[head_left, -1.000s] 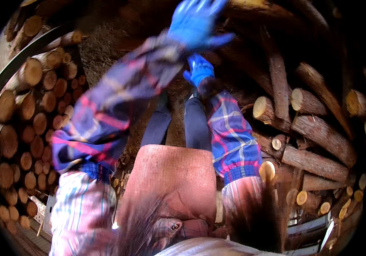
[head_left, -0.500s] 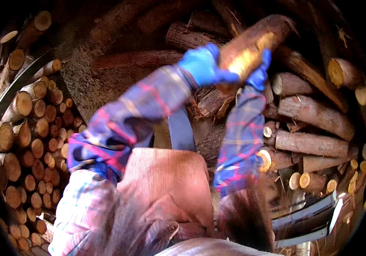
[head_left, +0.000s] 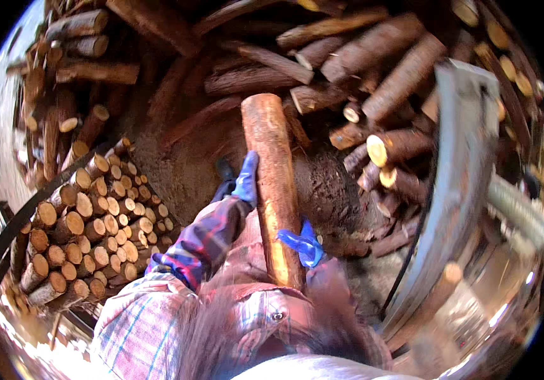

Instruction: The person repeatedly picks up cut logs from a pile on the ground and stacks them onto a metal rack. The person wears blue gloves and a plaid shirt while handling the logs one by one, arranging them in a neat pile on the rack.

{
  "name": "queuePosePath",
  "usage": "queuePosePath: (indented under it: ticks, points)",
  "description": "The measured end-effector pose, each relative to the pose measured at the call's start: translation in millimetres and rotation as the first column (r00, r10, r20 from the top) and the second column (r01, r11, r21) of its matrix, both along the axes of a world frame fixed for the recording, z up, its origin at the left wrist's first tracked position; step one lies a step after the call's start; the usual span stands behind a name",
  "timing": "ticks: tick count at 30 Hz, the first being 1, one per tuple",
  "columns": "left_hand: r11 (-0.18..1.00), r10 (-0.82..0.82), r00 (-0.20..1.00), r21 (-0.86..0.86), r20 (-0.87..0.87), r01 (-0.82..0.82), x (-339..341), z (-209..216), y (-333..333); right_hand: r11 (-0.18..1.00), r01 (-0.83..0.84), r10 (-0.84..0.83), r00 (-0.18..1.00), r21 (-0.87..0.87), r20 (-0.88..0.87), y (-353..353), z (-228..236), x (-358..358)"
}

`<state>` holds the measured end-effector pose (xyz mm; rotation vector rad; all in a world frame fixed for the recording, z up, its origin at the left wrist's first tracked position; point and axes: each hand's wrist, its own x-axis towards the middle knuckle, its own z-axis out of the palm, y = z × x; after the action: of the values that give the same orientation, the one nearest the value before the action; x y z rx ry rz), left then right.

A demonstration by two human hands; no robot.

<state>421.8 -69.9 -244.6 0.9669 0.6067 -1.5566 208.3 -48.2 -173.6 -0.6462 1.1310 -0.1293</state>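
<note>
- One log point(head_left: 277, 190) is before us in the head view, between our two hands and lengthwise to our body, its far end out over the ground point(head_left: 186, 168) and its near end close to our waist.
- Our blue-gloved left hand point(head_left: 246, 180) holds its left side, fingers laid fairly straight along the wood; we cannot tell how far they curl beneath.
- Our right hand point(head_left: 303, 244), nearer the body, holds the right side, with part of the glove reaching over the top; its hidden fingers we cannot make out.
- We judge that the staggered grip steadies a long, thick piece, and that keeping it close to our apron point(head_left: 251, 244) eases the weight; whether the near end touches the cloth, we cannot tell.
- The log looks reddish brown and rather smooth, with a paler yellow patch toward the near end and a blunt far end.
- To our left, a neat stack of cut logs point(head_left: 97, 231) shows its round ends beside a curved black band point(head_left: 37, 196), which perhaps frames it.
- Loose logs point(head_left: 373, 47) lie crisscross ahead, as if simply heaped; a grey metal beam point(head_left: 459, 158) rises at our right.
</note>
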Motion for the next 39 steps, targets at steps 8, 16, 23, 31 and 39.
queuePosePath:
  ticks: [8, 16, 23, 31, 39]
  points:
    - [0.820, 0.010, 0.996, -0.569, -0.094, -0.062, -134.9, 187.1, -37.2, 0.765, 0.132, -0.014, 0.982, -0.630, 0.189, -50.3, 150.6, -84.2]
    - [0.343, 0.087, 0.804, -0.775, 0.588, 0.530, -312.7, 335.7, -83.6, 0.046, -0.328, -0.008, 0.944, -0.944, -0.328, -146.5, 366.3, -321.7]
    - [0.475, -0.132, 0.111, -0.035, 0.985, 0.879, -210.9, 178.6, 37.3, 0.197, -0.958, -0.362, 0.125, -0.207, -0.924, -210.0, 244.2, -407.9]
    - [0.801, -0.522, 0.605, 0.589, 0.602, 0.105, -2.7, 15.8, 361.7, 0.028, -0.919, -0.583, 0.305, -0.394, -0.753, -161.7, 254.4, -326.7]
    - [0.878, -0.438, 0.811, 0.378, 0.387, 0.294, 91.6, -72.0, 279.6, 0.243, -0.642, 0.227, 0.767, -0.727, -0.600, -58.2, 46.5, -6.2]
